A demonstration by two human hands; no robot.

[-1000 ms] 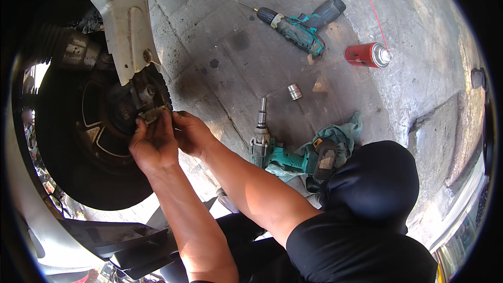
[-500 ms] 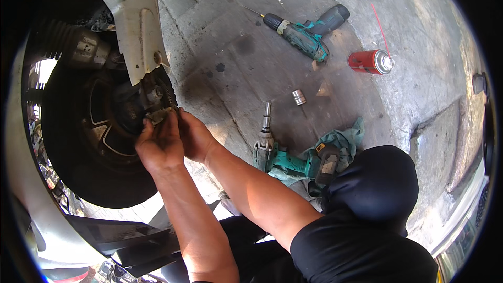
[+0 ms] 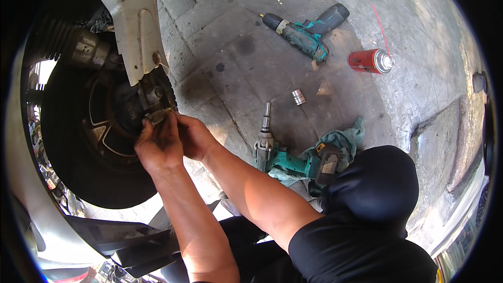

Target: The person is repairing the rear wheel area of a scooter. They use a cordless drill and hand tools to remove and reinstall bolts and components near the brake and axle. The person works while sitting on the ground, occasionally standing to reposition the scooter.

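Observation:
My left hand, palm up, has its fingers closed on a small grimy metal piece at the hub of a black-tyred wheel. Tight against it on the right, my right hand curls its fingers at the same piece's right edge; its fingertips are partly hidden. A coil spring and a bolt-like part show just above the fingers. Over them hangs a worn silver cover.
On the paving lie a teal drill, a metal socket, a red spray can with a thin red straw, and a teal impact wrench on a teal cloth. A dark rounded shape stands beside my right sleeve.
My right hand has shifted very slightly left and up, closer to the left one. The left hand and the tools have stayed practically still.

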